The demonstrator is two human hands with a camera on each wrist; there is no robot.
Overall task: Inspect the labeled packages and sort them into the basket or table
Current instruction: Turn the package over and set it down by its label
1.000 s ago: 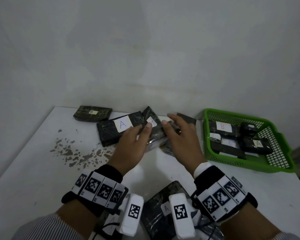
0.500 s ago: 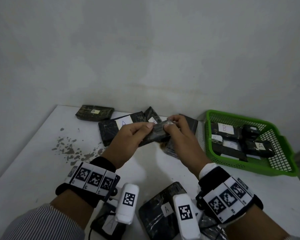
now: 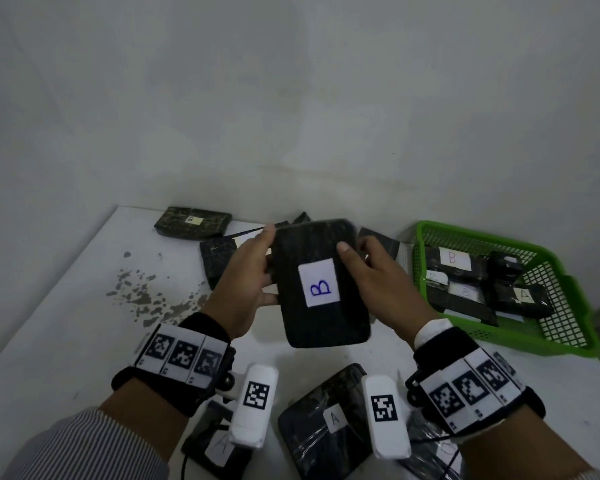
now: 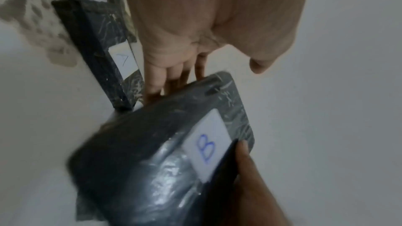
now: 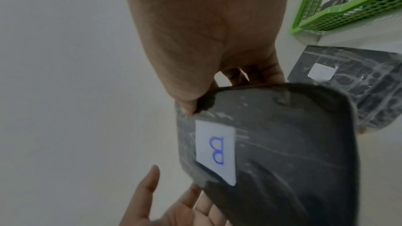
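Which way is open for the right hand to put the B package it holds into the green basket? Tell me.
Probably straight to its right. The right hand grips the B package above the table, and the green basket sits open-topped beside it, nothing standing between. Packages already lie inside, but bare mesh shows along its near side.

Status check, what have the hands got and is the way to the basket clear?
Both hands, left hand and right hand, hold package B, label up. Green basket at right, nothing between.
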